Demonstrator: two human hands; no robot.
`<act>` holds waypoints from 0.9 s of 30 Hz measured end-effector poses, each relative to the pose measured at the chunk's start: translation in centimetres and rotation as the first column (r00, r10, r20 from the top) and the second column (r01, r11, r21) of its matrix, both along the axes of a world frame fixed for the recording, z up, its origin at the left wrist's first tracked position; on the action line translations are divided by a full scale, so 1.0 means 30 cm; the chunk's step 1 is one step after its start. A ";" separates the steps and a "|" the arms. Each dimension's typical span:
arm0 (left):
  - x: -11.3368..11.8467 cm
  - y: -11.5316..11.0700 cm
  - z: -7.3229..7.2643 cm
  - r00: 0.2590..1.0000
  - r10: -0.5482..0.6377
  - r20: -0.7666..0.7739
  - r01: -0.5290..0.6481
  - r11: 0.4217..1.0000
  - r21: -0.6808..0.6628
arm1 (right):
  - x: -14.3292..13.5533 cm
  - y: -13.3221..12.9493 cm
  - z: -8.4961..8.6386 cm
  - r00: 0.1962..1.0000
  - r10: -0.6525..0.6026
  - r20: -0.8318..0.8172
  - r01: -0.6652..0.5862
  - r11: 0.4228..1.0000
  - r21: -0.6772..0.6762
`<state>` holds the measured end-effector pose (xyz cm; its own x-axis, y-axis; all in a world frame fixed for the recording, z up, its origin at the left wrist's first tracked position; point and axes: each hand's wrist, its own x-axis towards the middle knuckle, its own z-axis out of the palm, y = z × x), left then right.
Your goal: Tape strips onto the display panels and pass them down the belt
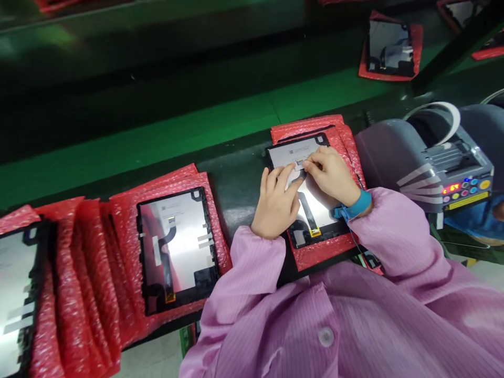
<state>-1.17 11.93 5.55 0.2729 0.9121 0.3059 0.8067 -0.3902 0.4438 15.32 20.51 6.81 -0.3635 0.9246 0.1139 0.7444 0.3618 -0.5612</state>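
Dark bench top (pixel 236 205) is crossed from left to right by the work, with a green strip (pixel 157 139) seen beyond it. At the near left, part of a flat screen panel (pixel 16 294) is cut off by the edge of view. Beside it, red bubble-wrap sleeves (pixel 86 273) are bunched together. Next, a second panel (pixel 185 262) is laid face-down or back-up, which cannot be told, on red wrap; pale strips are seen along its right edge.

At centre right, the panel in hand (pixel 323 207) is rested on more red wrap. Its lower left part is touched by no fingers; a dark ribbon (pixel 307 207) with a gold end is shown there. The left hand (pixel 275 202) is laid over the left side, fingers spread, tips at a small pale piece (pixel 299 163). By the right hand (pixel 334 176), wearing a blue wristband (pixel 360 205), that piece appears pinched between thumb and forefinger.

The piece is judged not yet finished with; the right edge is partly hidden, so what is left there cannot be told. Further right, a grey machine (pixel 394 157) is placed, its red digits lit.
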 end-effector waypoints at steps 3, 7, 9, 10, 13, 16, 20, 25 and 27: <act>-0.003 0.003 0.003 1.000 -0.011 0.004 0.011 1.000 -0.012 | -0.007 0.004 0.003 1.000 0.003 0.031 -0.003 1.000 0.006; -0.003 0.004 0.009 0.999 -0.042 -0.004 0.042 0.999 -0.021 | -0.013 -0.002 0.007 0.998 0.002 0.057 -0.004 0.999 0.038; -0.003 0.005 0.010 0.999 -0.050 -0.010 0.050 0.999 -0.022 | -0.015 -0.006 0.006 0.998 -0.004 0.065 0.001 0.998 0.055; -0.002 0.005 0.010 0.999 -0.053 -0.012 0.052 0.998 -0.022 | -0.017 -0.008 0.005 0.998 -0.008 0.070 0.004 0.998 0.062; 0.000 0.005 0.008 0.999 -0.051 -0.014 0.051 0.999 -0.018 | -0.022 -0.011 0.005 0.995 -0.016 0.097 0.009 0.998 0.069; 0.001 0.006 0.007 0.999 -0.048 -0.010 0.048 0.999 -0.013 | -0.029 -0.012 0.010 0.991 -0.020 0.129 0.011 0.998 0.068; 0.003 0.008 0.009 0.999 -0.050 -0.013 0.050 0.999 -0.017 | -0.037 -0.015 0.021 0.984 -0.021 0.179 0.008 0.997 0.074; 0.005 0.010 0.011 0.999 -0.045 -0.012 0.045 0.999 -0.016 | -0.051 -0.033 0.040 0.950 -0.019 0.310 -0.016 0.994 0.109; 0.004 0.013 0.012 0.999 -0.042 -0.006 0.042 0.999 -0.019 | -0.058 -0.039 0.049 0.925 -0.054 0.377 0.008 0.993 0.122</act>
<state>-1.05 12.31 5.91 0.3128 0.9054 0.2871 0.7928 -0.4154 0.4460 13.57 19.33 8.29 -0.3719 0.9248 0.0801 0.9049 0.3805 -0.1908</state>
